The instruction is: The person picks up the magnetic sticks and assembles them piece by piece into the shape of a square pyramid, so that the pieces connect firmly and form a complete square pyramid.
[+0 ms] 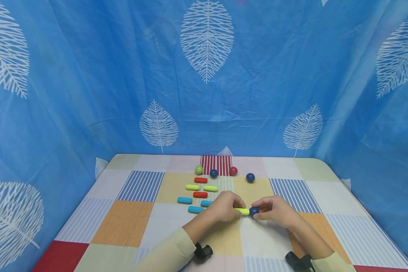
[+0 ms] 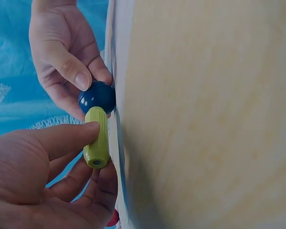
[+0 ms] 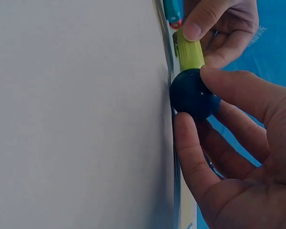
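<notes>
My left hand [image 1: 228, 206] pinches a yellow-green ribbed rod [image 2: 97, 138] between thumb and fingers. In my right hand [image 1: 276, 210] is a dark blue ball [image 3: 194, 94], held by the thumb and fingertips. One end of the rod meets the ball, and both are close over the tabletop in the head view. The rod's free end, with a small dark round spot, faces the left wrist camera. Left of the hands lie blue rods [image 1: 185, 200], one partly hidden behind my left hand.
Beyond the hands are red rods [image 1: 200, 180] and yellow-green rods [image 1: 192, 187]. Farther back sit a green ball [image 1: 198, 170], a red ball [image 1: 233, 171] and two dark blue balls [image 1: 250, 177]. A patchwork cloth [image 1: 122, 223] covers the table; a blue leaf-print curtain [image 1: 258, 75] surrounds it.
</notes>
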The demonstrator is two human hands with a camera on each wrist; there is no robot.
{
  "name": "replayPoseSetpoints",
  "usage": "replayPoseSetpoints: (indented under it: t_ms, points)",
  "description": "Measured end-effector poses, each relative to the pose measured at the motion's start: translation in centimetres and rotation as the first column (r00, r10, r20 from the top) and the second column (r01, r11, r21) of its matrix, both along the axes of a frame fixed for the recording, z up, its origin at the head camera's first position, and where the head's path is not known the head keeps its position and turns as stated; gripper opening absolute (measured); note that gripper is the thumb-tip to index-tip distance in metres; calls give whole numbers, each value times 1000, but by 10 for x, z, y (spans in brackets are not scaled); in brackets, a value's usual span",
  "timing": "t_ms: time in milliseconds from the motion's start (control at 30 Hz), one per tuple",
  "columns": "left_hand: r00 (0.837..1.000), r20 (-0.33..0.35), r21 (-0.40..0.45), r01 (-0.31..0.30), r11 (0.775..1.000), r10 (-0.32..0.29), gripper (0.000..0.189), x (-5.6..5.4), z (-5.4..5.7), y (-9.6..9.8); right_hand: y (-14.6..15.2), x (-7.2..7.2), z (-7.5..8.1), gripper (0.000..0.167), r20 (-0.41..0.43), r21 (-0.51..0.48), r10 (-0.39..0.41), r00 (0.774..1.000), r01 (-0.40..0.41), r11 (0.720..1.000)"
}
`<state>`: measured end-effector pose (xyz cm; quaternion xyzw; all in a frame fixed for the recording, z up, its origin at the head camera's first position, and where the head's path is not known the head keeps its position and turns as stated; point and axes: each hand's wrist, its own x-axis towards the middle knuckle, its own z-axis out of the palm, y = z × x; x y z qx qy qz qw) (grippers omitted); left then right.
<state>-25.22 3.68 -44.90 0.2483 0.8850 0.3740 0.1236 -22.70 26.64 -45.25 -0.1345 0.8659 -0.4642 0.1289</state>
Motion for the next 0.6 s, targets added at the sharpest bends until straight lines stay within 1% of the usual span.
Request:
replayPoseSetpoints:
  t_ms: [167,233,300,367,433,533,600]
  points:
    - [1000,23,17,-11,1000,11,16,-3,1,0,0,0,0,38,-12,-5,6,1000,-6,1000]
    - [1000,15,31,-18,999,17,17,-7,2,0,1,0,0,39,-15,0,2,1000,-2,1000]
    - [999,4,53,-37,998,37,18,-13,4,0,2,-1,0,40,-16,12,-8,1000,8,1000]
    - [997,-1,84,-76,994,76,20,-20,7,1,5,-3,0,40,-18,19,-21,1000,21,1000]
    - [991,-7,109,-133,985,134,22,-27,9,1,8,-5,-1,39,-24,28,-34,999,35,999]
    - [974,-13,153,-224,963,228,25,-39,10,4,12,-9,-3,39,-43,45,-47,998,49,998]
    - [961,-34,174,-265,948,275,27,-48,9,7,16,-11,-3,39,-49,56,-55,997,57,997]
